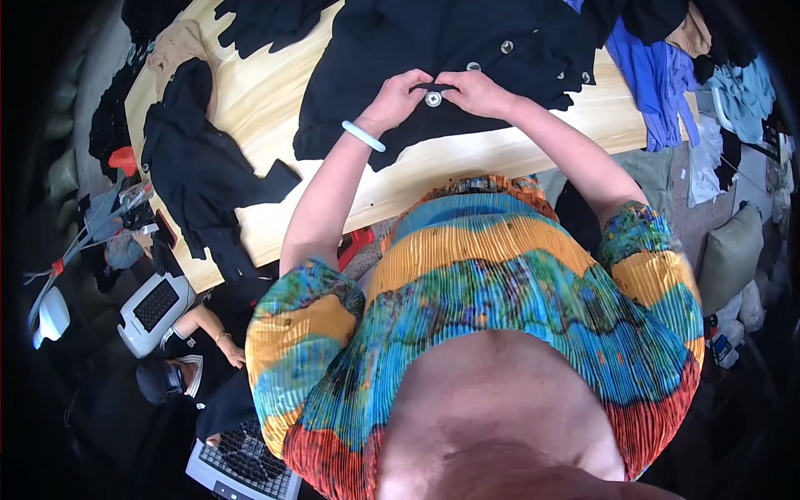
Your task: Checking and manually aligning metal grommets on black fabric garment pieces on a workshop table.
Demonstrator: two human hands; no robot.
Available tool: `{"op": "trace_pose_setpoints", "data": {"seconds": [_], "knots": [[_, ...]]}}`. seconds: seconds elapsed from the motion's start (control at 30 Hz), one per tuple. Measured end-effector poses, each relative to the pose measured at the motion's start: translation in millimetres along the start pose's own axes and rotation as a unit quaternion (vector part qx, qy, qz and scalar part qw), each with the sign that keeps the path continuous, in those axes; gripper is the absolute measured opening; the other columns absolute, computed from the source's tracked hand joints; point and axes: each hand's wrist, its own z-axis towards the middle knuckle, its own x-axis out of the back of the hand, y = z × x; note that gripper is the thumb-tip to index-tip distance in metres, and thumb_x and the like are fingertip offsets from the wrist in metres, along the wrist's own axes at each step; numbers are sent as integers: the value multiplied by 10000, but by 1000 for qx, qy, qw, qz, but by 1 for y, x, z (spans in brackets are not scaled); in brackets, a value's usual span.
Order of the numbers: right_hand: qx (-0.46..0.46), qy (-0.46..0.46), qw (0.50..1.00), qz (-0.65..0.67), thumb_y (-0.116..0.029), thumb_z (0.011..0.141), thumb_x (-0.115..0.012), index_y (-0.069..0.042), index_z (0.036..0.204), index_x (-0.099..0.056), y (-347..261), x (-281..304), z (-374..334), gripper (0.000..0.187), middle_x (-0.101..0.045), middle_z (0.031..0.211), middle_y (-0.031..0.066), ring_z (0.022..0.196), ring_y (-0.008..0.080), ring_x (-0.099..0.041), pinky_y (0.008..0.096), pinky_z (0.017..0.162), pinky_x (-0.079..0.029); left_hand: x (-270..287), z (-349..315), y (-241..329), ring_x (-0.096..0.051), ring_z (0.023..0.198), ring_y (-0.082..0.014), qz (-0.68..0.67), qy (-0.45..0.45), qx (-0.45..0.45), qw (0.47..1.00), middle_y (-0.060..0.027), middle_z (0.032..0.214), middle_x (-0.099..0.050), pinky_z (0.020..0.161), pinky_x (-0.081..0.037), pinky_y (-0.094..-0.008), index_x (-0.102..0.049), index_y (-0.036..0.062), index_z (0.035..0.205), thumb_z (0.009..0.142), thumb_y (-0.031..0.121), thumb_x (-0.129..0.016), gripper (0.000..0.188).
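A black garment (367,67) with several large round buttons lies spread over the wooden table (250,108) in front of me. My left hand (398,100), below a pale blue bangle (363,136), pinches the garment's edge. Close beside it, my right hand (477,93) grips the same edge between thumb and fingers. A round button (433,99) shows just under the fingertips, between both hands. Two more buttons, one of them a button (507,47) farther up, lie on the cloth beyond my right hand. The fingertips partly hide the pinched fabric.
Another black garment (196,158) hangs over the table's left edge, beside a tan cloth (179,46). Blue-violet clothing (646,75) drapes off the right end. At the lower left sits another person in a dark cap (158,379), near a grey-and-white machine (156,312).
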Motion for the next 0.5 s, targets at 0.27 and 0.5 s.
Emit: {"op": "trace_pose_setpoints", "data": {"seconds": [0.27, 0.5], "knots": [[-16, -49, 994, -93, -289, 751, -614, -22, 814, -574, 14, 22, 2, 277, -592, 753, 138, 766, 300, -569, 370, 678, -438, 6, 6, 0, -531, 818, -93, -91, -94, 61, 990, -31, 872, -566, 761, -444, -230, -530, -5, 973, 768, 3, -572, 209], [28, 20, 972, -233, -169, 766, -559, -15, 784, -569, 35, 37, -40, 155, -572, 804, 148, 819, 304, -557, 384, 777, -440, -3, 21, 0, -581, 821, -266, 18, -103, 61, 993, -152, 860, -583, 759, -452, -331, -507, -2, 1035, 685, 87, -586, 370]]}}
